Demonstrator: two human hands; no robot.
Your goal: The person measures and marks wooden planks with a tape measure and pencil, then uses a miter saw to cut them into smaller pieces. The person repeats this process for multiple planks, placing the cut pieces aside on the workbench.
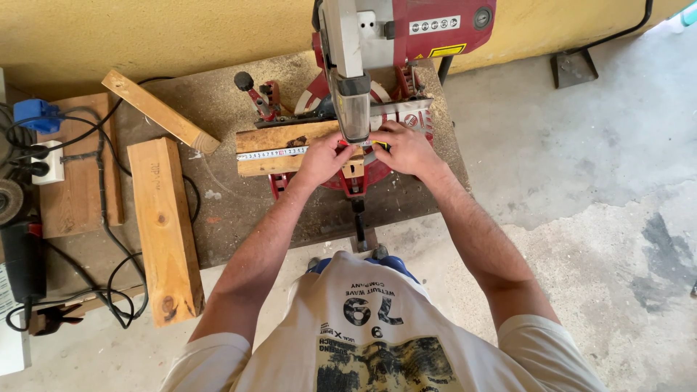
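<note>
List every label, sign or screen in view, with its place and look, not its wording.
White rectangular label strip: on the red saw housing, top centre.
Yellow warning sticker: just below it, black-edged.
Round red-and-white sticker: on the saw's metal fence, beside the right hand.
No screens or packages.

red and grey mitre saw [377, 43] | pale tan wood piece [279, 138] | white tape measure blade [272, 153], black marks | blue plug [33, 115] | yellow wall [145, 29]

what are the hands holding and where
Both hands hold a tape measure flat along a plank on the mitre saw, gripping its end under the blade guard.
</note>
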